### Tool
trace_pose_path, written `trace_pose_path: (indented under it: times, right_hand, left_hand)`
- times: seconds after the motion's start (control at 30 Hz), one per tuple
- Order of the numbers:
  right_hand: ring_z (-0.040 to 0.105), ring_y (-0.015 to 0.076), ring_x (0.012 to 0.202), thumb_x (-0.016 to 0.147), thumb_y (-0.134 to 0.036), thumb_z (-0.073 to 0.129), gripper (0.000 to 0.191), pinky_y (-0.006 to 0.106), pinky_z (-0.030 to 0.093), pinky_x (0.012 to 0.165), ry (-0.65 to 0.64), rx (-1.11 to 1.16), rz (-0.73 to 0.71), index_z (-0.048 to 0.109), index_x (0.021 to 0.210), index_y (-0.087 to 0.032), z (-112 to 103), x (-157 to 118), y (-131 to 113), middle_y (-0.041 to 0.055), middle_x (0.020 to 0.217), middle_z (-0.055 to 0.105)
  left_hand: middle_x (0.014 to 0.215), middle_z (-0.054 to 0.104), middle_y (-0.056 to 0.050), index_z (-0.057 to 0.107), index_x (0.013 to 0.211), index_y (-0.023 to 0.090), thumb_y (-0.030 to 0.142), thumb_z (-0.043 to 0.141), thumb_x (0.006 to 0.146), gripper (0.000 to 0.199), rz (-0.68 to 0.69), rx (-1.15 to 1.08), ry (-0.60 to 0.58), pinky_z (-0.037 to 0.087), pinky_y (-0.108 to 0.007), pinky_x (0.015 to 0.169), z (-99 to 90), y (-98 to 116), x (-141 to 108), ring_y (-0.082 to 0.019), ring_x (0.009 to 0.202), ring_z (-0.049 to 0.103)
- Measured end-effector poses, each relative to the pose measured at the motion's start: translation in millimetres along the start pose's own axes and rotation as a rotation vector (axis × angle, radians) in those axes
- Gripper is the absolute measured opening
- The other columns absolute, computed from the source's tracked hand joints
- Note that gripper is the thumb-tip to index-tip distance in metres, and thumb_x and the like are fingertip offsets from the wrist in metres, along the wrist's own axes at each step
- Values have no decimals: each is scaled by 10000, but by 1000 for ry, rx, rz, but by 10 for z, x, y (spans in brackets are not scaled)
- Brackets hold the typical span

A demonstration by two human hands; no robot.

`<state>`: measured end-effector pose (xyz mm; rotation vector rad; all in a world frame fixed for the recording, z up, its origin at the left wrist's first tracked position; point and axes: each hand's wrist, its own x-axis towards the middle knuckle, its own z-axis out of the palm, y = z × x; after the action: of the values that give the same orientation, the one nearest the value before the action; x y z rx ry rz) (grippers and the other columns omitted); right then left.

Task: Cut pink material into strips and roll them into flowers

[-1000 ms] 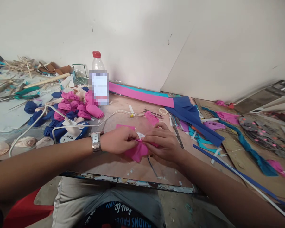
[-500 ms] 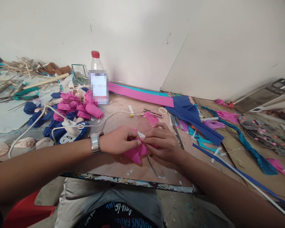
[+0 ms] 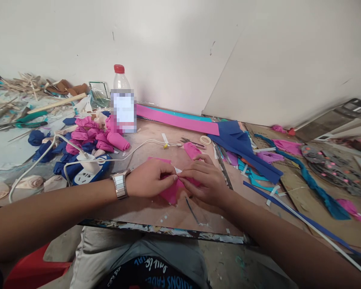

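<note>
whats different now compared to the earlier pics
The pink cloth's lower flap has shifted: below the fingertips, it spreads less far right, toward the dark strip. The left hand and right hand stay together, pinching the cloth; nothing visibly let go. Bottle and power strip stayed put.

The bottle (image 3: 121,82) looks like clear, glossy plastic. Left of it, the long stick (image 3: 58,103) is bare, matt wood. On its near side, the pink piece (image 3: 170,194) looks matt, cloth-like; the watch (image 3: 119,186), shiny metal.
</note>
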<state>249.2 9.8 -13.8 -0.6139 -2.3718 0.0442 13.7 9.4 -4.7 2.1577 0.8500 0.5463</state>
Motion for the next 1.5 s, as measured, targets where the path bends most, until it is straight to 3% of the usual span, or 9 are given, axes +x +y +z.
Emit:
trace_pose_path:
  times: [0.27,0.5,0.87,1.17,1.5]
  right_hand:
    - [702,183,771,1005,-208,681,58,435,432,918,14,-19,12,712,1017,-255,2,7,-7,6,884,813]
    - [697,204,826,1004,-208,657,43,436,425,914,-4,8,70,680,997,-243,20,-10,-10,20,895,801]
    - [653,218,876,1017,-194,582,68,431,401,929,-73,68,128,610,964,-225,32,-3,-41,35,915,747]
    - [629,215,908,983,-181,617,53,402,382,917,-89,166,189,619,969,-232,37,0,-24,16,921,710]
    - [637,230,879,935,-173,626,61,434,404,908,-91,191,183,633,915,-231,35,-22,8,21,855,718]
  left_hand:
    - [737,684,-16,678,808,160,284,487,1013,306,27,65,34,383,-274,666,7,17,-10,-139,675,559]
    - [855,787,-70,758,989,196,326,489,1037,302,53,470,86,317,-323,625,65,14,-52,-191,692,633]
    - [744,750,-34,687,876,202,289,474,1074,304,214,787,144,252,-331,539,95,-31,-55,-170,620,637]
    - [831,794,-40,704,948,210,299,505,1074,252,79,741,7,296,-310,552,64,19,-44,-190,681,693]
    - [768,754,-39,760,911,202,408,526,1075,352,47,497,88,333,-286,600,91,-45,-38,-178,677,643]
